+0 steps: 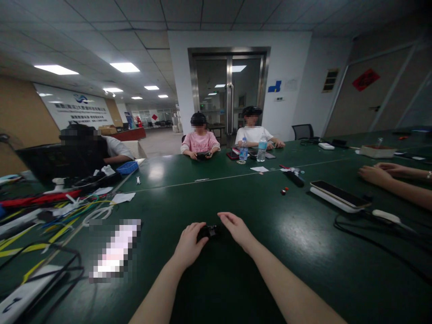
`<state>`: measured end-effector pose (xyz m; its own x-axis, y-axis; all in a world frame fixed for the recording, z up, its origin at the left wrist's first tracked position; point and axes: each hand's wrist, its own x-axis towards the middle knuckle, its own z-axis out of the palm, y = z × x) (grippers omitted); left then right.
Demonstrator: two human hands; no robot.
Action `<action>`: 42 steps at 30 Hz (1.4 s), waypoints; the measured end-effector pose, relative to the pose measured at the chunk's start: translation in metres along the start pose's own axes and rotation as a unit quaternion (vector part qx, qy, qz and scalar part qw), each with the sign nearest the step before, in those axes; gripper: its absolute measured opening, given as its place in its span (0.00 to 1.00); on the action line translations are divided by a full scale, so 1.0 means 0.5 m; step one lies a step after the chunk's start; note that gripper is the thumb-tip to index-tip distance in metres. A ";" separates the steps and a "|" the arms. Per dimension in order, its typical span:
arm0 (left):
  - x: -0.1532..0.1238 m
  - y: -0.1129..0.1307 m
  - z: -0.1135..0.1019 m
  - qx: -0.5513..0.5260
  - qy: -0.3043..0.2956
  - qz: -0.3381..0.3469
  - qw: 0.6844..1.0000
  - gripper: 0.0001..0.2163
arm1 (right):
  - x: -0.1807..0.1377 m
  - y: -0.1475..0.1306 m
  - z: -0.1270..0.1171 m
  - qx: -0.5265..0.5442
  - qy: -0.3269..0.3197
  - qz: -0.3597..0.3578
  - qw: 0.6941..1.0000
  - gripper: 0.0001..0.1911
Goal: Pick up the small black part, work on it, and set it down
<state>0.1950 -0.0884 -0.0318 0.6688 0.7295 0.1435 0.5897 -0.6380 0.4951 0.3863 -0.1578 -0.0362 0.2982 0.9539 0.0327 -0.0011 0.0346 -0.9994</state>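
Observation:
A small black device (211, 231) with a shiny grey part lies between my hands on the dark green table (158, 283). Its exact kind is too small and dark to make out. My left hand (189, 245) is closed round its left side, thumb in front and fingers behind. Just right of the device is my right hand (237, 230), its fingers stretched out and nothing visible in them. A narrow gap shows between its fingertips and the device.
Left of my arms lies a blurred-out phone (116, 252) near tangled cables (67, 225). On the right are a phone on a white box (339, 196), a black-handled tool (296, 178) and another person's hands (378, 174). Bottles (261, 150) and seated people (200, 141) are across the table.

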 end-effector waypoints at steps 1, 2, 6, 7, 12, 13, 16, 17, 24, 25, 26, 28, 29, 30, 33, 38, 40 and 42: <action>0.000 0.001 -0.001 0.002 -0.001 0.000 1.000 0.21 | 0.007 0.005 -0.009 0.064 0.025 0.020 0.997 0.19; 0.000 0.003 -0.003 0.004 -0.002 0.001 1.000 0.20 | 0.014 0.011 -0.018 0.129 0.046 0.035 0.990 0.19; -0.002 0.003 -0.006 0.006 -0.008 0.002 1.000 0.21 | 0.031 0.034 -0.044 0.264 0.048 0.066 0.961 0.16; -0.002 0.003 -0.006 0.006 -0.008 -0.001 1.000 0.21 | 0.031 0.037 -0.046 0.273 0.046 0.068 0.958 0.15; -0.004 0.001 -0.006 -0.004 -0.014 -0.013 1.000 0.22 | 0.020 0.031 -0.040 0.266 0.034 0.063 0.961 0.14; -0.004 0.002 -0.007 -0.007 -0.016 -0.014 1.000 0.22 | 0.019 0.029 -0.039 0.264 0.032 0.063 0.962 0.14; -0.005 0.005 -0.010 -0.012 -0.019 -0.011 1.000 0.23 | 0.017 0.025 -0.037 0.261 0.028 0.064 0.963 0.15; -0.005 0.006 -0.011 -0.013 -0.021 -0.013 1.000 0.23 | 0.017 0.025 -0.037 0.259 0.026 0.065 0.963 0.15; -0.005 0.001 -0.007 -0.010 -0.009 -0.016 1.000 0.24 | 0.012 0.021 -0.031 0.237 0.016 0.056 0.970 0.15; -0.004 0.000 -0.005 -0.009 -0.004 -0.013 1.000 0.24 | 0.011 0.021 -0.031 0.234 0.015 0.056 0.970 0.15; -0.004 -0.002 -0.004 -0.007 -0.001 -0.011 1.000 0.24 | 0.011 0.021 -0.031 0.233 0.016 0.056 0.971 0.15; -0.003 -0.004 -0.002 -0.003 -0.002 -0.007 1.000 0.23 | 0.011 0.022 -0.032 0.231 0.017 0.056 0.971 0.15; -0.003 -0.005 -0.001 0.000 -0.003 -0.004 1.000 0.23 | 0.012 0.022 -0.032 0.232 0.017 0.055 0.971 0.15; -0.003 -0.005 -0.001 0.003 -0.002 0.000 1.000 0.22 | 0.012 0.023 -0.032 0.234 0.017 0.055 0.971 0.15; -0.003 -0.005 -0.002 0.011 0.000 0.007 1.000 0.22 | 0.012 0.021 -0.030 0.241 0.016 0.054 0.969 0.15; -0.006 -0.001 -0.008 0.007 -0.010 -0.009 1.000 0.22 | 0.009 0.018 -0.029 0.240 0.014 0.055 0.969 0.15; -0.008 0.001 -0.010 0.006 -0.011 -0.014 1.000 0.22 | 0.007 0.017 -0.030 0.237 0.013 0.055 0.970 0.15; -0.009 0.003 -0.011 0.007 -0.013 -0.018 1.000 0.22 | 0.007 0.016 -0.031 0.235 0.013 0.056 0.970 0.15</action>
<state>0.1903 -0.0912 -0.0268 0.6582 0.7458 0.1030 0.6202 -0.6147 0.4874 0.4020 -0.1588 -0.0440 0.2946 0.9521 -0.0824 -0.4691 0.0690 -0.8804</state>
